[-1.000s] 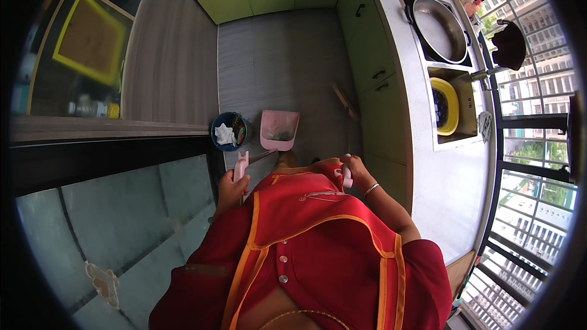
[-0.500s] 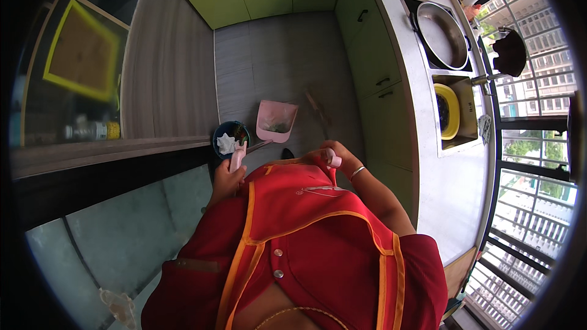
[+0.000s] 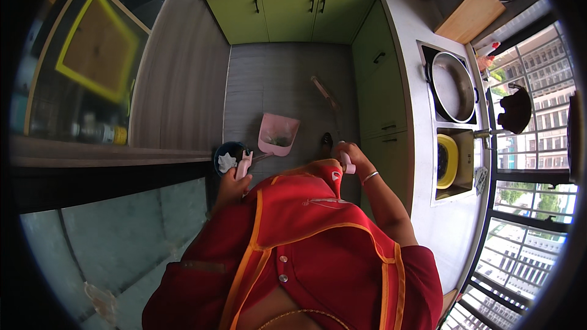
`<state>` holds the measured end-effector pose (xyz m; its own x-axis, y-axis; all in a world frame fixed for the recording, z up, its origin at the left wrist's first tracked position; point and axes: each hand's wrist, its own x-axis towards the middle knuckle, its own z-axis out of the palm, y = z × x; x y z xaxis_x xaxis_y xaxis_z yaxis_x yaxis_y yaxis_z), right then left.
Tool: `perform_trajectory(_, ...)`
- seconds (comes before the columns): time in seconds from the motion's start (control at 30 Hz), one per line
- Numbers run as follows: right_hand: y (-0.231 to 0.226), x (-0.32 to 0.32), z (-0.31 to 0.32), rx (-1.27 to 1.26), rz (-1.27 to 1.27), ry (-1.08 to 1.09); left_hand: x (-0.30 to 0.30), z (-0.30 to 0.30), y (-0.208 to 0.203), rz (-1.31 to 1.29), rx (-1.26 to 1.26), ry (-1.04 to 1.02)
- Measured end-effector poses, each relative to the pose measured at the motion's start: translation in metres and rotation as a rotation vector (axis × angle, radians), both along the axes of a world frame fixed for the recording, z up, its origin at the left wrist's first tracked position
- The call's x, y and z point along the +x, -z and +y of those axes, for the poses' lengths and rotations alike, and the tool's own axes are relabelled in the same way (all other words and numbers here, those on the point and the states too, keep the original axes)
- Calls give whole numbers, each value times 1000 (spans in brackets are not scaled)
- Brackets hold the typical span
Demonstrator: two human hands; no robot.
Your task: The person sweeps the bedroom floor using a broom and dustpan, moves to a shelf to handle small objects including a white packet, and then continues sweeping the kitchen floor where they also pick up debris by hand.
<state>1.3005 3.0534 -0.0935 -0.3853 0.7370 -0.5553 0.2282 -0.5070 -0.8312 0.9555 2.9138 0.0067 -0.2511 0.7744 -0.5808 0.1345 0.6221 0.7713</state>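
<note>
My left hand point(image 3: 230, 188) is closed round the pink handle of a long-handled dustpan point(image 3: 280, 126). The pan lies on the floor in front of me, with some greenish scraps point(image 3: 279, 141) inside it. Closed as well, my right hand point(image 3: 356, 157) grips the pink-ended handle of a broom point(image 3: 322, 90). Its narrow head is over the floor to the right of the dustpan and farther off. Beside the dustpan handle stands a dark blue bin point(image 3: 220, 148) with crumpled white paper point(image 3: 227, 162) and other waste in it.
Green cabinets point(image 3: 290, 15) line the far side and the right. On the right counter point(image 3: 422, 165) sit a large pan point(image 3: 453, 87) and a sink holding a yellow basin point(image 3: 447, 162). A grey wood-look panel point(image 3: 177, 79) and glass door are at the left. My shoe point(image 3: 327, 139) is near the broom.
The broom head has moved farther from me, and my right hand has shifted slightly right. My left hand still holds the dustpan. More of the far counter shows as the view has tilted up.
</note>
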Motion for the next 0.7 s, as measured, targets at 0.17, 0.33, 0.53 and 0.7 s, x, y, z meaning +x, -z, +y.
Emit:
perform_trajectory(0.17,28,17,66,-443,-1,335,17,35,16,55,-58,-98)
perform_trajectory(0.33,56,27,161,-291,-87,242,53,88,-15,123,-196,-240)
perform_trajectory(0.53,96,32,307,-243,-121,181,81,135,-32,281,-308,-253)
perform_trajectory(0.7,169,71,390,-231,-342,13,97,156,-42,241,-379,-289)
